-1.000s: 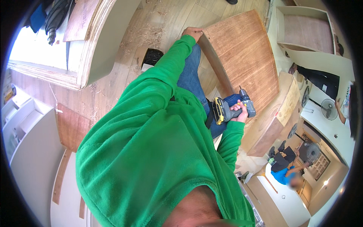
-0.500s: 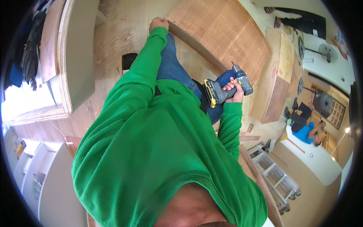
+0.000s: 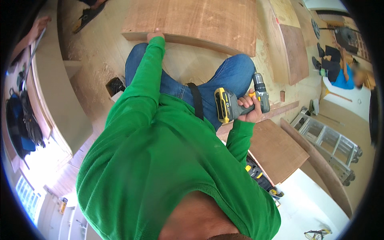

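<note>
My left hand (image 3: 155, 35), with the arm stretched forward, grips the near edge of a large brown wooden panel (image 3: 192, 20) on the floor. Its fingers are partly hidden against the edge. In my right hand (image 3: 251, 111) is a grey and yellow cordless drill (image 3: 261, 95), held by its handle over my right thigh. The drill's chuck points away from me, and its battery (image 3: 222, 105) sits toward my middle.
A tall board-sided unit (image 3: 76, 108) stands at the left; another person's hand (image 3: 38, 30) is above it. A person's foot (image 3: 89, 17) is at the top. Right lie a long wooden box (image 3: 289, 48), boards (image 3: 276, 148) and an aluminium ladder (image 3: 326, 140). Another person sits far right.
My view and body have turned to the right, so the panel lies more squarely ahead. Another person's foot and hand have come into view at left. Both hands keep their hold.
</note>
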A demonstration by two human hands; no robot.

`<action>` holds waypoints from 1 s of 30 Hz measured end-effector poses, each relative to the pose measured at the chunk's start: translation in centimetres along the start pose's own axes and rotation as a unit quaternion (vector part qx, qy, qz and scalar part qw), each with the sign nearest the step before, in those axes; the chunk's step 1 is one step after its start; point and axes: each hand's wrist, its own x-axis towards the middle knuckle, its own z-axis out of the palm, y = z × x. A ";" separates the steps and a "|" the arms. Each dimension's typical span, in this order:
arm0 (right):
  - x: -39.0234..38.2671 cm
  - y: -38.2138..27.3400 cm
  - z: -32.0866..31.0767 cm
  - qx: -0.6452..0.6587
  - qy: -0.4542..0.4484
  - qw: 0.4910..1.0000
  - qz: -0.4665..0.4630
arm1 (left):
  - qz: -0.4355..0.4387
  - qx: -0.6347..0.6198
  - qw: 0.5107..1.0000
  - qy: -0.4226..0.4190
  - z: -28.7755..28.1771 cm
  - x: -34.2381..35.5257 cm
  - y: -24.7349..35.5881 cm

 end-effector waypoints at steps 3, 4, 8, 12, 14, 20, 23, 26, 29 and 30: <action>-1.7 0.3 -1.1 0.036 0.013 0.999 -0.029 | 0.022 0.029 0.999 0.001 1.3 4.4 -0.5; -2.1 0.4 -1.3 0.054 0.012 0.998 -0.042 | 0.125 0.087 0.987 0.048 1.5 6.5 -0.4; -4.2 0.8 -1.1 0.045 0.046 0.994 -0.084 | 0.074 0.080 0.993 0.036 1.2 12.5 0.6; -5.7 -0.6 -0.3 0.002 0.088 0.988 -0.125 | 0.052 0.086 0.995 0.018 0.6 14.4 3.4; -6.8 -2.6 0.2 0.005 0.099 0.985 -0.143 | 0.051 0.092 0.994 0.015 0.6 14.2 4.1; -8.3 -4.4 0.2 0.033 0.093 0.983 -0.156 | 0.146 0.201 0.967 0.051 -1.5 8.9 3.1; -8.0 -3.9 0.0 0.075 0.064 0.981 -0.167 | 0.391 0.252 0.881 -0.082 1.3 -0.6 3.6; -7.3 -3.1 -0.3 0.082 0.100 0.975 -0.183 | 0.538 0.265 0.758 -0.257 7.8 -12.7 5.0; -7.5 -2.4 -0.3 0.089 0.114 0.970 -0.196 | 0.643 0.244 0.638 -0.345 14.2 -21.1 7.7; -7.8 -2.3 -0.3 0.098 0.113 0.969 -0.198 | 0.710 0.247 0.567 -0.336 16.1 -22.9 8.5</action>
